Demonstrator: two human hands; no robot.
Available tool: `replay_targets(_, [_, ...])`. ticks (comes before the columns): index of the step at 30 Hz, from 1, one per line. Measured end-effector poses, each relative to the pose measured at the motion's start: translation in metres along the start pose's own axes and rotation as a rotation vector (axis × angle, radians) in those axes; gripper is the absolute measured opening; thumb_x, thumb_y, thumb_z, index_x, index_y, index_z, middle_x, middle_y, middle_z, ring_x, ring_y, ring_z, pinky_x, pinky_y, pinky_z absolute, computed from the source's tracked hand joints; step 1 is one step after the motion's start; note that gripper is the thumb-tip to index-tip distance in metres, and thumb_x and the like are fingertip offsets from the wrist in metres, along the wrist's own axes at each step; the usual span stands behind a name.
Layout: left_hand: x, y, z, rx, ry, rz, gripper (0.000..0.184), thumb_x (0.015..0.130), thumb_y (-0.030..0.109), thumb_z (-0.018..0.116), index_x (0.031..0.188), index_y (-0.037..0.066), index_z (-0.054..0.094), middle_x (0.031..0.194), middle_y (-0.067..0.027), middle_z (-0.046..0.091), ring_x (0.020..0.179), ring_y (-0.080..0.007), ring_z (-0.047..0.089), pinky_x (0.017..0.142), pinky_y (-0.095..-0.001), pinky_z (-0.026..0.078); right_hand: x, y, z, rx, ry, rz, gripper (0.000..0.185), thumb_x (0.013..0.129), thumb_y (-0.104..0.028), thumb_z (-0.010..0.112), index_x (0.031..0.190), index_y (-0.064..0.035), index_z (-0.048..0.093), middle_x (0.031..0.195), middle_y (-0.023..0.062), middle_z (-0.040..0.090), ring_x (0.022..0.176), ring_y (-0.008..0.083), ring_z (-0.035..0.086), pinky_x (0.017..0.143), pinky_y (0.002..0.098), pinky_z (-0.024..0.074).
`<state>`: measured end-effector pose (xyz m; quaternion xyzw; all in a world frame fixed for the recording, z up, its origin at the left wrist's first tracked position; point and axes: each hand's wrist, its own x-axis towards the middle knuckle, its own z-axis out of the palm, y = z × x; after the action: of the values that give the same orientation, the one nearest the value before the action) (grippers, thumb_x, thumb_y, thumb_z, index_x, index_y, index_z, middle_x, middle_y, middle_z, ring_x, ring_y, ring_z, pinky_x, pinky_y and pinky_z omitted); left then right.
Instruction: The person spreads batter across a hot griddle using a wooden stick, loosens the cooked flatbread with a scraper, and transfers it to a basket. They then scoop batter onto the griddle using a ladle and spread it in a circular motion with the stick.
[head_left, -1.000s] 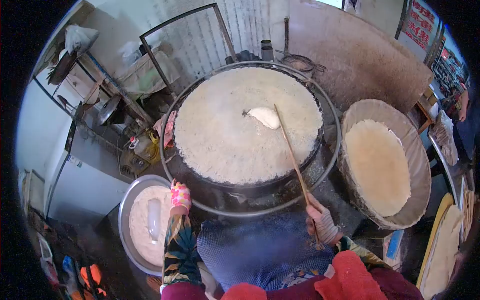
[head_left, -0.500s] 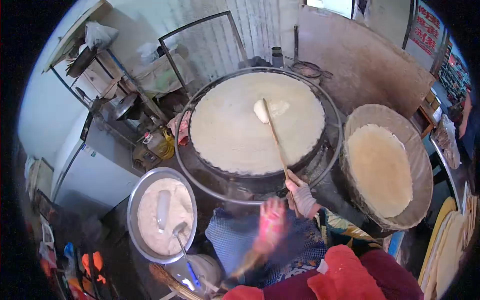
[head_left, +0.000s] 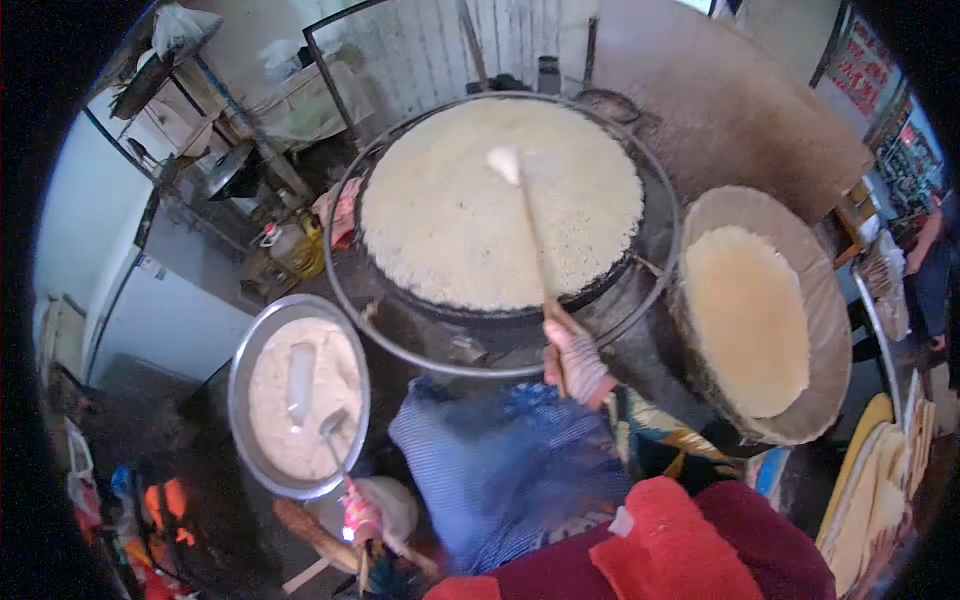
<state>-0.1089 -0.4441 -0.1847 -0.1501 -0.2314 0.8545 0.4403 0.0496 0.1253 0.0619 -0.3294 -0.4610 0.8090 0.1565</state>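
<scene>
My right hand (head_left: pixel 577 362) grips a long wooden stick (head_left: pixel 536 245) whose far end, with a pale lump (head_left: pixel 505 164) on it, lies over a big round griddle. Pale batter (head_left: pixel 480 215) covers the griddle, its edge ragged. Down at the lower left, my left hand (head_left: pixel 362 515), in a pink patterned glove, is closed around the handle of a ladle (head_left: pixel 335 424). The ladle's head rests in thick batter (head_left: pixel 275 395) inside a metal basin (head_left: pixel 242 400). A whitish elongated object (head_left: pixel 301 382) also lies in that batter.
A metal ring (head_left: pixel 420 366) surrounds the griddle. On the right, a lined basket (head_left: pixel 832 350) holds a round flatbread (head_left: pixel 748 320). Folded sheets (head_left: pixel 872 495) lie at the lower right. Oil bottles (head_left: pixel 290 250) stand left of the griddle. Another person's arm (head_left: pixel 925 240) shows at the far right.
My left hand has moved from in front of my body down left onto the ladle's handle. The stick's far end has shifted slightly left across the griddle, and the view has shifted.
</scene>
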Motion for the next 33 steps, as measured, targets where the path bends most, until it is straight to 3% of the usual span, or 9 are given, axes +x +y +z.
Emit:
replay_targets(2, [0.021, -0.067, 0.022, 0.064, -0.100, -0.292, 0.026, 0.089, 0.033, 0.051, 0.112, 0.023, 0.055, 0.054, 0.0093, 0.046, 0.043, -0.0020, 0.045, 0.038, -0.0187, 0.036, 0.019, 0.012, 0.000, 0.109, 0.018, 0.055, 0.048, 0.087, -0.035, 0.058, 0.132, -0.0264, 0.044, 0.050, 0.0021, 0.047, 0.033, 0.0131, 0.041, 0.030, 0.0278, 0.0317])
replay_targets(7, [-0.020, -0.076, 0.025, -2.931, -1.270, -0.512, 0.048, 0.092, 0.012, 0.042, 0.138, 0.010, 0.033, 0.116, -0.0100, 0.055, 0.093, -0.0214, 0.058, 0.081, -0.0319, 0.051, 0.013, -0.003, 0.001, 0.461, -0.043, 0.221, 0.040, 0.086, -0.034, 0.059, 0.125, -0.0294, 0.051, 0.051, -0.0001, 0.046, 0.038, 0.0120, 0.039, 0.036, 0.0261, 0.0318])
replay_targets(8, [-0.020, -0.110, 0.026, -2.879, -1.142, -0.749, 0.047, 0.093, 0.016, 0.042, 0.138, 0.009, 0.032, 0.111, -0.0112, 0.057, 0.086, -0.0216, 0.059, 0.075, -0.0315, 0.051, 0.001, 0.002, 0.005, 0.441, -0.053, 0.144, 0.040, 0.087, -0.031, 0.058, 0.126, -0.0283, 0.051, 0.051, -0.0006, 0.045, 0.038, 0.0119, 0.040, 0.034, 0.0267, 0.0319])
replay_targets(11, [0.021, -0.245, 0.091, -2.980, -2.201, -1.706, 0.052, 0.092, 0.021, 0.044, 0.140, 0.008, 0.030, 0.092, -0.0109, 0.058, 0.059, -0.0171, 0.053, 0.053, -0.0284, 0.047, -0.021, 0.021, 0.016, 0.412, 0.103, -0.080, 0.043, 0.088, -0.025, 0.058, 0.129, -0.0240, 0.048, 0.056, -0.0003, 0.049, 0.036, 0.0097, 0.042, 0.030, 0.0253, 0.0323])
replay_targets(14, [0.005, -0.223, 0.084, -2.821, -0.990, -1.301, 0.059, 0.089, 0.012, 0.048, 0.142, 0.001, 0.023, 0.138, -0.0185, 0.038, 0.124, -0.0271, 0.039, 0.105, -0.0327, 0.026, -0.018, 0.032, 0.020, 0.332, 0.126, 0.050, 0.045, 0.088, -0.025, 0.057, 0.132, -0.0251, 0.045, 0.053, 0.0005, 0.047, 0.036, 0.0109, 0.042, 0.031, 0.0251, 0.0349])
replay_targets(16, [0.034, -0.251, 0.106, -2.946, -1.060, -1.391, 0.057, 0.090, 0.019, 0.046, 0.142, 0.006, 0.025, 0.106, -0.0110, 0.045, 0.086, -0.0189, 0.040, 0.073, -0.0286, 0.031, -0.020, 0.031, 0.035, 0.287, 0.099, 0.081, 0.044, 0.089, -0.026, 0.056, 0.132, -0.0251, 0.045, 0.053, 0.0003, 0.046, 0.036, 0.0110, 0.042, 0.031, 0.0250, 0.0349])
replay_targets(20, [0.144, -0.300, 0.167, -3.587, -1.264, -1.142, 0.055, 0.092, 0.023, 0.044, 0.139, 0.000, 0.030, 0.133, -0.0140, 0.042, 0.113, -0.0195, 0.046, 0.091, -0.0281, 0.039, -0.022, 0.025, 0.054, 0.201, -0.001, 0.138, 0.048, 0.090, -0.029, 0.053, 0.135, -0.0259, 0.039, 0.052, 0.0001, 0.044, 0.036, 0.0101, 0.040, 0.031, 0.0265, 0.0343])
replay_targets(24, [0.261, -0.354, 0.168, -3.923, -0.935, -1.187, 0.059, 0.090, 0.018, 0.052, 0.143, 0.016, 0.026, 0.066, 0.0073, 0.041, 0.050, -0.0028, 0.037, 0.041, -0.0176, 0.031, -0.016, 0.034, 0.034, 0.369, -0.053, 0.182, 0.044, 0.089, -0.030, 0.055, 0.132, -0.0267, 0.044, 0.050, -0.0006, 0.043, 0.034, 0.0103, 0.037, 0.031, 0.0260, 0.0290])
replay_targets(33, [0.432, -0.365, 0.103, -3.969, -0.583, -0.429, 0.055, 0.092, 0.017, 0.050, 0.142, 0.024, 0.028, 0.057, 0.0041, 0.042, 0.043, -0.0080, 0.040, 0.035, -0.0227, 0.032, -0.056, 0.041, 0.026, 0.405, -0.016, 0.189, 0.043, 0.091, -0.034, 0.053, 0.133, -0.0384, 0.041, 0.052, -0.0013, 0.045, 0.038, 0.0105, 0.038, 0.034, 0.0259, 0.0318])
